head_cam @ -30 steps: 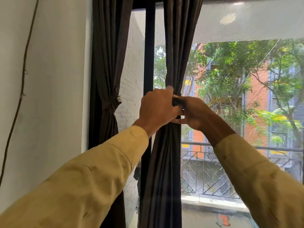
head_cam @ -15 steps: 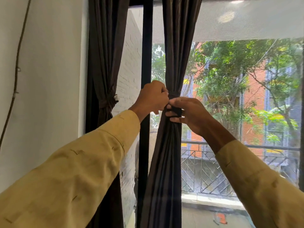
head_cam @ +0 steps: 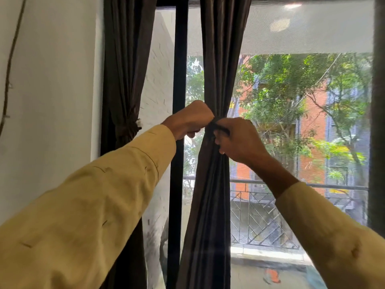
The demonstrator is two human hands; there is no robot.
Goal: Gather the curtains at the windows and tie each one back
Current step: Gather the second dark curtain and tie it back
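Where the frame begins at far left, a thin cable (head_cam: 10, 65) runs down the white wall and plays no part in the task. The left curtain (head_cam: 125, 69), at centre left, is already cinched by its own tie (head_cam: 127, 128), so I count it done. Right of the dark window post (head_cam: 179, 80), the left hand (head_cam: 191, 119) sits at frame centre, fingers curled tight on one end of the tie band (head_cam: 216, 127), apparently to keep tension. The middle curtain (head_cam: 220, 59) hangs from the top edge, narrows to a waist at that band and flares below it. The right hand (head_cam: 239, 140) touches the waist from the right and pinches the band's other end against the fabric. I judge that a knot is being drawn. At lower right, a balcony railing (head_cam: 260, 215) shows outside. I can read no brand, label or writing anywhere.
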